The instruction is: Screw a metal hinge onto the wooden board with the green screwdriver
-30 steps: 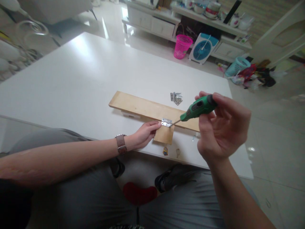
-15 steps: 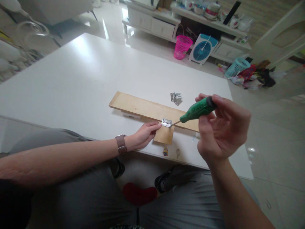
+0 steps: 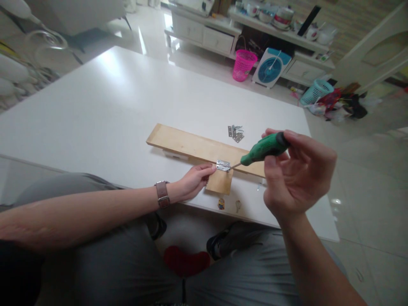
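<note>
A long wooden board point(image 3: 188, 143) lies across the white table point(image 3: 111, 106), and a small wooden piece point(image 3: 219, 182) sits against its near edge. A metal hinge point(image 3: 223, 165) bridges the two. My right hand point(image 3: 296, 174) grips a green-handled screwdriver point(image 3: 264, 148) with its tip on the hinge's right side. My left hand point(image 3: 194, 180), a watch on its wrist, rests with curled fingers on the table, fingertips pressed against the small piece just left of the hinge.
Spare hinges and screws point(image 3: 235, 131) lie beyond the board. A loose screw point(image 3: 259, 185) lies near the table's front edge, above a sticker point(image 3: 221, 203). On the floor behind stand a pink basket point(image 3: 244, 63), a blue fan point(image 3: 270, 67) and a teal basket point(image 3: 317, 91).
The screwdriver handle has turned slightly in my right fingers, its tip staying on the hinge. My left hand has not moved.
</note>
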{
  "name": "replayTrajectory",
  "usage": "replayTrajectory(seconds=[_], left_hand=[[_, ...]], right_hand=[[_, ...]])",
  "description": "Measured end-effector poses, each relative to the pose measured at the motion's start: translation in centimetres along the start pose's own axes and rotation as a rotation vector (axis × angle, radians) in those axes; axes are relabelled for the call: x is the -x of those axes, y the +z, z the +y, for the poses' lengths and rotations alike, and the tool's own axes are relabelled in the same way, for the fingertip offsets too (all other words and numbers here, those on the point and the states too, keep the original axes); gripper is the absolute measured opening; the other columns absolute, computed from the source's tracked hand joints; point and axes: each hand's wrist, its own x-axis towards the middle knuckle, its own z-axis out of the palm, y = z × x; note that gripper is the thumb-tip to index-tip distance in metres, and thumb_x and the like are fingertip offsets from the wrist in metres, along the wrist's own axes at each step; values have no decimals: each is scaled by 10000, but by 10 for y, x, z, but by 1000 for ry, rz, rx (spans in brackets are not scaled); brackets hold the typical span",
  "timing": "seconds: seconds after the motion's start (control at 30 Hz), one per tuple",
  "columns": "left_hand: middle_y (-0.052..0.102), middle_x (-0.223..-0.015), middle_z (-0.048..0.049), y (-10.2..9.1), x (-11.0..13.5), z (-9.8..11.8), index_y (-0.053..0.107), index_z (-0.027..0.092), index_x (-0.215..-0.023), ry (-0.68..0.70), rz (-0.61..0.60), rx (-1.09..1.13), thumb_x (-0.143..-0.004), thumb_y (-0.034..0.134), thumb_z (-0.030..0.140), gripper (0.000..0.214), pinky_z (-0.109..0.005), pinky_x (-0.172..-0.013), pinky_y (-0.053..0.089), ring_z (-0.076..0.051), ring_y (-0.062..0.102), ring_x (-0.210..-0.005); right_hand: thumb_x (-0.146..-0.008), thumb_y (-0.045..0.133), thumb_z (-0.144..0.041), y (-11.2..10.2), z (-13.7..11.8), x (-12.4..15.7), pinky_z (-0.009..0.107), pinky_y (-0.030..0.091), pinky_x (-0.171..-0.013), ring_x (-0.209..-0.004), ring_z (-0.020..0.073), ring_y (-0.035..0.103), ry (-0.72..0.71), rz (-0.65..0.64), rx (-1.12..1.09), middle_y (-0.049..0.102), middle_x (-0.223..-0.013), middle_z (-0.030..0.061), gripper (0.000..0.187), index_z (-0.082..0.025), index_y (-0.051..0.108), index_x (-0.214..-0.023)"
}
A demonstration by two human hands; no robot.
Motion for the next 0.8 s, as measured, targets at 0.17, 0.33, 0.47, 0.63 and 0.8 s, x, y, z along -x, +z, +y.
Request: replayTrajectory(seconds=[0.17,0.33,0.47,0.63,0.8], left_hand=[[819,-1152,-132,0,0,0,838,149,-1058,0,-6,-1,-845,942,374,327,-382,-1016,539,-270,725,-1083],[813,-1121,-136,-1,0,-1,834,135,-1037,-7,-1,1,-831,956,384,346,-364,-991,534,-261,717,-1066],[814,-1143,-140,-1,-1,-1,833,137,-1035,-13,-8,7,-821,963,396,360,-370,-1002,531,-269,716,-1086],[819,-1133,-136,-2,-1,-1,833,149,-1054,-14,-2,1,-831,954,411,365,-378,-987,541,-277,727,-1072],[811,-1111,-125,-3,-2,-2,832,146,-1040,-15,8,-2,-815,967,420,379,-367,-967,543,-259,721,-1032]], right_hand=[[-942,786,-292,-3,3,-2,443,726,-848,-1074,249,719,-54,31,32,681,-1185,50,508,-377,639,-1421],[-998,672,-258,-1,1,0,556,719,-976,-1264,305,746,-15,6,-2,722,-1336,67,476,-352,635,-1462],[-992,664,-230,0,2,1,557,722,-989,-1259,303,771,-23,6,-16,735,-1352,62,510,-354,628,-1485],[-939,755,-267,-3,2,-3,465,738,-828,-1098,266,753,-39,45,47,712,-1191,56,483,-363,674,-1405],[-904,786,-223,-3,1,-3,475,734,-874,-1141,267,737,-39,33,23,710,-1228,59,549,-353,672,-1425]])
